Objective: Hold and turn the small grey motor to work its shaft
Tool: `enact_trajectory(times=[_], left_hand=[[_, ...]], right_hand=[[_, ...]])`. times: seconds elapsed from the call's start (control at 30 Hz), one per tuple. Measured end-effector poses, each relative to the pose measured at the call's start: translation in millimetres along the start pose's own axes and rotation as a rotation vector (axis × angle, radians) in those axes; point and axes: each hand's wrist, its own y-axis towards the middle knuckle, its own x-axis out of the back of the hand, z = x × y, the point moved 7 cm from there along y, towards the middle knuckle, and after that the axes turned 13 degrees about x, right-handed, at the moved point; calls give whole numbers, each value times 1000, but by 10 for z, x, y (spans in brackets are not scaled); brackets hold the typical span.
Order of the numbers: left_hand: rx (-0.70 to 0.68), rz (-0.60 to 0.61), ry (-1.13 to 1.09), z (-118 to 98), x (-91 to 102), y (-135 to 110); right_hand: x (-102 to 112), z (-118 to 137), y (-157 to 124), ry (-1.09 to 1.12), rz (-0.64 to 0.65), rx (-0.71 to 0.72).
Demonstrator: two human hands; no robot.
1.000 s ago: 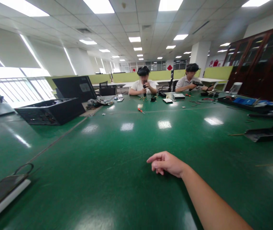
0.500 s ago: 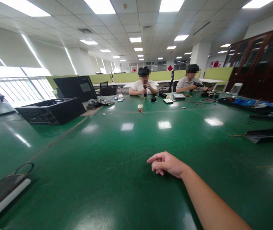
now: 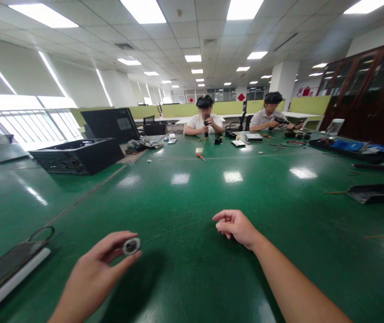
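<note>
Pinching round part in left hand, near left, raised above table. Holding right hand relaxed, fingers half-curled, to the right.

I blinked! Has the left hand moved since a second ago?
Yes: the left hand has come forward into view, right of the dark slab on the table.

Left hand in a thumb-and-finger pinch, right hand loosely curled.
</note>
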Motion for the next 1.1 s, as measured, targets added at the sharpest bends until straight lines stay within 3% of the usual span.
enact_trajectory(times=[0.1, 0.2, 0.3, 0.47, 0.63, 1.1], left_hand=[[-118, 284, -131, -488, -660, 119], [-204, 395, -114, -850, -1172, 168], [-290, 423, -87, -952, -1444, 175], [-375, 480, -126, -802, -1584, 159], [-302, 451, -163, -678, -1621, 188], [-318, 434, -162, -717, -1593, 164]], right_hand=[[12, 9, 10, -136, 6, 43], [9, 63, 3, -295, 44, 115], [-4, 106, -10, -404, 70, 157], [-65, 175, -21, -537, 96, 184], [-117, 231, -40, -657, 119, 179], [-174, 248, -52, -615, 136, 202]])
